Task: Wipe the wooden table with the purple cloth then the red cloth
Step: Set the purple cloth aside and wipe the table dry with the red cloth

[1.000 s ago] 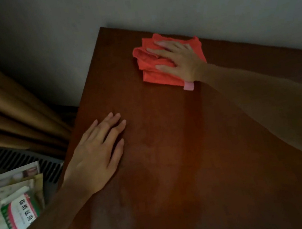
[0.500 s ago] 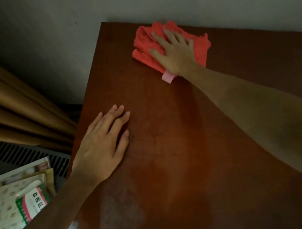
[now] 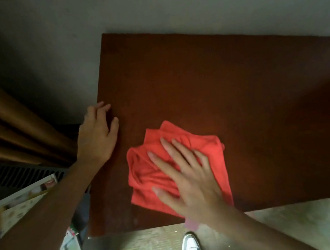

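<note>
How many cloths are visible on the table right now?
1: the red cloth lies near the wooden table's near edge under the right hand. No purple cloth is visible.

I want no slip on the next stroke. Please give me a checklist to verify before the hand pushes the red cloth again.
1. Right hand flat on cloth: ok.
2. Cloth spread smooth: not ok, bunched.
3. Cloth fully on table: cannot tell, its near part is hidden by the hand at the front edge.
4. Left hand steadying at the left edge: ok.
5. Far tabletop free of things: ok.
</note>
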